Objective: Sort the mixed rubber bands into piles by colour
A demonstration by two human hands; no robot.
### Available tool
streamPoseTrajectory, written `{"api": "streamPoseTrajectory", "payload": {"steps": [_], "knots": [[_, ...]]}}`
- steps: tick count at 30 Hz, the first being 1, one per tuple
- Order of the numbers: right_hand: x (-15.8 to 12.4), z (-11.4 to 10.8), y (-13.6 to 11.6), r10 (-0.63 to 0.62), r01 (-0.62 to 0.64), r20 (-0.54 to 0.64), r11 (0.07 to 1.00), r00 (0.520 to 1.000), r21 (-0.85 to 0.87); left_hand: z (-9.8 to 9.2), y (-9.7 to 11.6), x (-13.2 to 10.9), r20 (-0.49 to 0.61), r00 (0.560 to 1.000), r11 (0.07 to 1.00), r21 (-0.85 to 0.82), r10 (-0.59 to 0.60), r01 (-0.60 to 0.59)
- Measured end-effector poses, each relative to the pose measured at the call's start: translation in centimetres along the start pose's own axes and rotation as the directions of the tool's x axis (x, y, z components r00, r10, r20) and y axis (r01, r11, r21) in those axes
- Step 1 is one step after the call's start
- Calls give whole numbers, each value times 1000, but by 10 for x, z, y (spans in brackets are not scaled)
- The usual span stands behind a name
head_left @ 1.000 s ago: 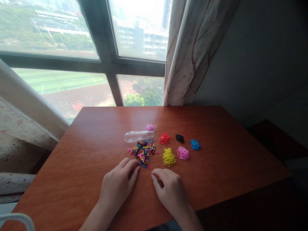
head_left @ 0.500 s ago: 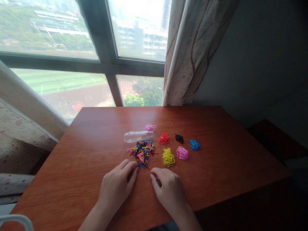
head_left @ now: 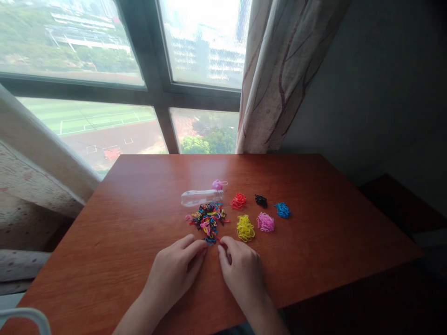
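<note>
A mixed pile of small coloured rubber bands (head_left: 208, 217) lies on the wooden table (head_left: 314, 242). At its near edge my left hand (head_left: 179, 263) is curled, thumb and forefinger close together beside some blue bands; anything between them is hidden. My right hand (head_left: 241, 265) is also curled, its fingertips at a red rubber band (head_left: 219, 239) on the pile's near right edge. Sorted heaps sit to the right: yellow bands (head_left: 245, 228), pink bands (head_left: 266, 222), red bands (head_left: 239, 201), black bands (head_left: 260, 200) and blue bands (head_left: 282, 210).
Behind the mixed pile a clear plastic bottle (head_left: 199, 198) lies on its side, with a pink cap (head_left: 217, 184) by its mouth. Windows and curtains (head_left: 279, 83) stand beyond the table's far edge. A white curved tube (head_left: 31, 315) shows at the lower left.
My left hand has shifted slightly right along the pile's near edge. The right hand's forefinger has moved forward to the red band. The sorted heaps look the same.
</note>
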State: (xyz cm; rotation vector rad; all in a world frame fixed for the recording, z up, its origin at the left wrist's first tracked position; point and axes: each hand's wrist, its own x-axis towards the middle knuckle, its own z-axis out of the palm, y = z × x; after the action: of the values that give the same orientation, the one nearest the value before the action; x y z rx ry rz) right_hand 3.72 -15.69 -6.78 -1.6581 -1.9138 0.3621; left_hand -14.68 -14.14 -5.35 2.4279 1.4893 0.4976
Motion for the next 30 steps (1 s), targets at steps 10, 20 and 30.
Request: {"api": "streamPoseTrajectory", "payload": {"steps": [10, 20, 30], "knots": [[-1, -1, 2, -8, 9, -26, 999, 1000, 31, 1, -3, -1, -111, 985, 991, -35, -132, 129], [-1, -6, -3, -92, 91, 81, 996, 993, 9, 2, -2, 0, -38, 997, 997, 19, -70, 71], [5, -1, -12, -68, 69, 57, 997, 996, -18, 1, -1, 0, -19, 998, 998, -23, -62, 61]]}}
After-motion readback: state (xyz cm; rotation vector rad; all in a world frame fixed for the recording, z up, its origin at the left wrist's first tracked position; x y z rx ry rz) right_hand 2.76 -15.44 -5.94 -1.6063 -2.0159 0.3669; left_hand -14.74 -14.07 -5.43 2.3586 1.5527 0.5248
